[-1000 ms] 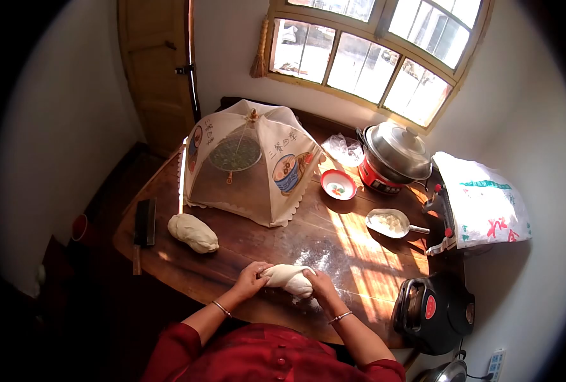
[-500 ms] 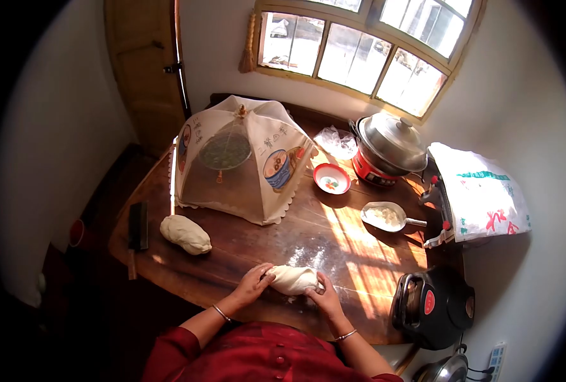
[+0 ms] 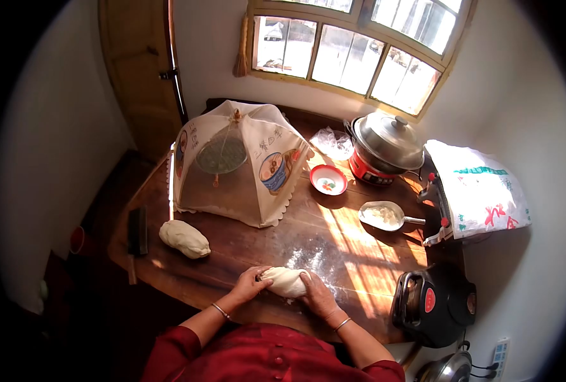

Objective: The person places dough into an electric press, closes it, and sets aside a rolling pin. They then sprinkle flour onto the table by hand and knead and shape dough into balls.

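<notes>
A pale lump of dough (image 3: pixel 286 282) lies near the front edge of the wooden table, gripped from both ends. My left hand (image 3: pixel 252 283) is curled around its left end, the thumb resting on top. Around the right end my right hand (image 3: pixel 318 295) is closed, its back turned up and its fingertips partly hidden. White flour (image 3: pixel 311 258) is scattered on the wood just behind the dough. A second dough lump (image 3: pixel 185 239) rests farther left, apart from both hands, beside a cleaver (image 3: pixel 138 230) with a dark blade.
A mesh food cover (image 3: pixel 232 172) stands at the back left. Behind the flour are a red-rimmed bowl (image 3: pixel 328 180), a metal scoop (image 3: pixel 382 216) holding pale flour, and a lidded electric pot (image 3: pixel 386 146). A black appliance (image 3: pixel 434 307) and a cloth-covered machine (image 3: pixel 477 190) stand at right.
My right hand has turned over the dough's right end, its back now facing up. The dough and my left hand have shifted slightly left.
</notes>
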Demonstrator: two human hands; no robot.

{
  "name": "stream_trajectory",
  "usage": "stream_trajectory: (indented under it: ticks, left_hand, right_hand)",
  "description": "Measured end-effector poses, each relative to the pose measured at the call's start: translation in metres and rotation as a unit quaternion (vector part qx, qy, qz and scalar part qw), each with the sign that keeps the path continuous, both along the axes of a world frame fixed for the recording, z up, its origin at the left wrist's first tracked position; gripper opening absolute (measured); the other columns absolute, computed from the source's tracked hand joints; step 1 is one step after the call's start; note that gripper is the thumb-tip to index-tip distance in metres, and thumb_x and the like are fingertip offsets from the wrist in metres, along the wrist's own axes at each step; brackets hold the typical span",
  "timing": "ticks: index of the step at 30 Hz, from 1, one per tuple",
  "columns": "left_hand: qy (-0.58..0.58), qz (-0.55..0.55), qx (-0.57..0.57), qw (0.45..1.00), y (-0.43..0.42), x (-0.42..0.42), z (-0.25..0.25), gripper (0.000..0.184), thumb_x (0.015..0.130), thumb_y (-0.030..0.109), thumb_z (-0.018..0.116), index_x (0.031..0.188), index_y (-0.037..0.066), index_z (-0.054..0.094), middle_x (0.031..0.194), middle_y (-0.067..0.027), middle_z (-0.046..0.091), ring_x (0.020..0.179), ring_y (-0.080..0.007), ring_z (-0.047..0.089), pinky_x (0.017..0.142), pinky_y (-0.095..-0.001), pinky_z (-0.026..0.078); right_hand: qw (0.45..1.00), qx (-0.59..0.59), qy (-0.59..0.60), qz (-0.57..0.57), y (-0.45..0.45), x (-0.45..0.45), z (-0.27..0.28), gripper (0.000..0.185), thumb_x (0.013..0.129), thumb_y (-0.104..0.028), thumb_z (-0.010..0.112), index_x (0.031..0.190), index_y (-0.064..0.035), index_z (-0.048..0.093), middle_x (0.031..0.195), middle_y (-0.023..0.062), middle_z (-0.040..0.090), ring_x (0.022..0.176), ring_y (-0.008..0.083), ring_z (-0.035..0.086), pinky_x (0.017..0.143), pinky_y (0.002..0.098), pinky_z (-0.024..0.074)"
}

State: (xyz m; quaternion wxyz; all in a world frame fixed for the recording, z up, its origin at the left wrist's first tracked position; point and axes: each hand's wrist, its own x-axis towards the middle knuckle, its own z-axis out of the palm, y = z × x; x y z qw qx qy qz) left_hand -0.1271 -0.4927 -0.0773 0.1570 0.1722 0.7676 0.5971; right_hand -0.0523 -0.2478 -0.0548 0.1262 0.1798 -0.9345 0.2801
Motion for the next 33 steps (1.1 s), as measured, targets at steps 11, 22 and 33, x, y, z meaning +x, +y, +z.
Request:
stream_trajectory:
  ticks: [11, 22, 33]
  left_hand:
    - [-0.088, -0.098, 0.046, 0.990, 0.065, -0.016, 0.039, 0.036, 0.086, 0.018, 0.068, 0.118, 0.005, 0.063, 0.110, -0.0050, 0.062, 0.101, -0.0135, 0.055, 0.089, -0.0269, 0.044]
    - [0.198, -0.251, -0.099, 0.942, 0.123, 0.008, -0.008, 0.037, 0.094, 0.021, 0.052, 0.128, 0.005, 0.053, 0.123, -0.0206, 0.055, 0.120, -0.0321, 0.048, 0.104, -0.0397, 0.034]
    - [0.095, -0.154, -0.140, 0.974, 0.120, 0.017, 0.024, 0.045, 0.090, 0.024, 0.058, 0.130, 0.004, 0.048, 0.117, -0.0189, 0.056, 0.113, -0.0361, 0.049, 0.099, -0.0403, 0.038]
  right_hand:
    - [0.805, -0.450, -0.287, -0.258, 0.035, 0.036, 0.023, 0.026, 0.088, -0.021, 0.061, 0.102, 0.0002, 0.062, 0.073, 0.0020, 0.062, 0.054, 0.0080, 0.054, 0.045, 0.0222, 0.0428]
    - [0.891, -0.317, -0.098, -0.310, 0.067, 0.063, 0.010, 0.025, 0.078, -0.015, 0.069, 0.098, -0.0001, 0.066, 0.080, 0.0047, 0.066, 0.058, 0.0095, 0.059, 0.049, 0.0246, 0.0483]
    - [0.899, -0.171, -0.162, -0.368, 0.081, 0.030, 0.006, 0.042, 0.078, -0.024, 0.068, 0.110, -0.0014, 0.057, 0.081, 0.0111, 0.066, 0.067, 0.0192, 0.065, 0.060, 0.0316, 0.0523]
